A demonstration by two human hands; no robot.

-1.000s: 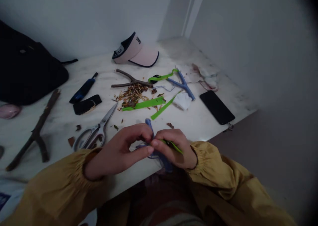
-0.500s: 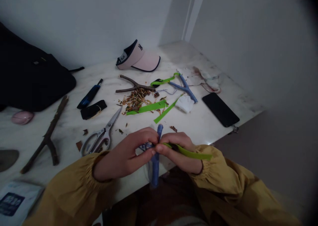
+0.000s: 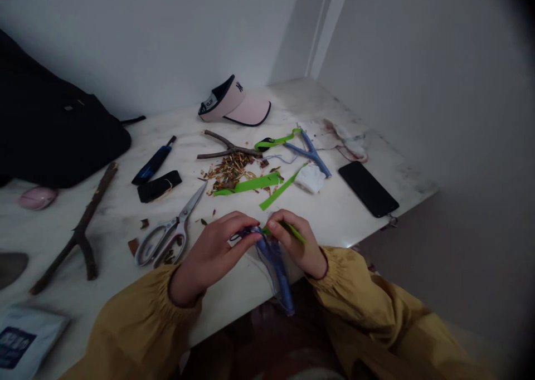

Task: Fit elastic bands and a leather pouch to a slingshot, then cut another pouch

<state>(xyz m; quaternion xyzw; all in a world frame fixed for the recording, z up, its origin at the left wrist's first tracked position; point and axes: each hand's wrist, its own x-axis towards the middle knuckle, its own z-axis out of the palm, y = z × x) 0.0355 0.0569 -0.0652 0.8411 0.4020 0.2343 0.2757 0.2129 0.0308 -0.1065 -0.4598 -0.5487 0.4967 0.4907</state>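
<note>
My left hand [image 3: 213, 252] and my right hand [image 3: 295, 243] meet at the table's near edge, both in mustard sleeves. Between them is a blue-wrapped forked stick [image 3: 276, 268] whose handle hangs down past the edge. The left fingers pinch the blue wrapping at the fork. The right fingers pinch a green strip [image 3: 292, 230] against the fork's top. Behind the hands lie loose green strips [image 3: 251, 184], wood shavings [image 3: 228, 168] and a bare forked twig [image 3: 228, 146].
Scissors [image 3: 169, 235] lie left of my left hand. A second blue fork with a green band [image 3: 307, 151], white wadding [image 3: 310, 178], a phone [image 3: 368, 188], a pink visor [image 3: 234, 104], a blue knife [image 3: 152, 162], a black pouch [image 3: 159, 186], a long forked branch [image 3: 77, 232] and a black bag [image 3: 54, 129] lie around.
The blue fork has tipped from upright to slanting down to the right. The green strip's long free end, sticking out right before, is now tucked short at my right fingers.
</note>
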